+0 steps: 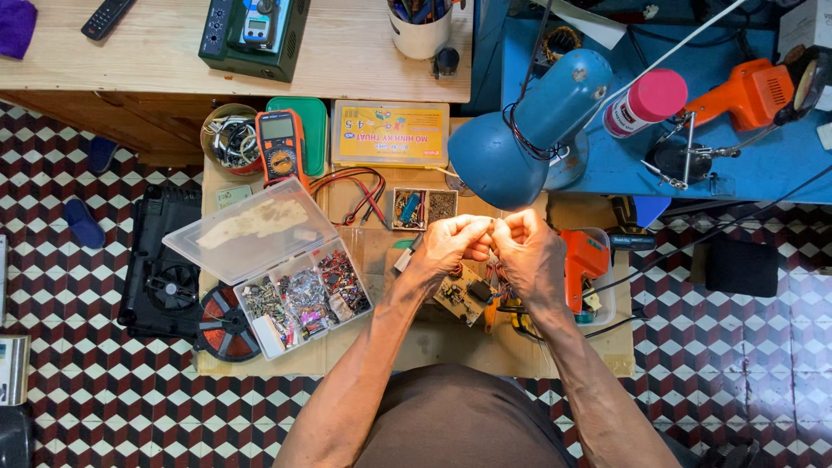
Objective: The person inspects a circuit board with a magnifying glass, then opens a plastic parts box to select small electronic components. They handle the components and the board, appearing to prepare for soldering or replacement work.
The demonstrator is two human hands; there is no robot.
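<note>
Left to right: we've got a wire spool (227, 325), then the clear compartment box (303, 299), lid open, loaded with small electronic parts. Orange multimeter (281, 146) behind it, leads trailing right. Small parts tray (424, 209) just ahead of our hands. Left hand (451, 243) and right hand (525, 247) are pressed close, fingertips pinching something too small to identify, held above the circuit board (462, 295). Blue desk lamp (529, 126) crowds overhead. Orange glue gun (583, 264) sits in a clear tub.

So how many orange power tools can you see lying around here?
2. One orange tool sits in a clear tub right of the hands; another orange tool lies on the blue bench at top right. Others may be hidden.
</note>
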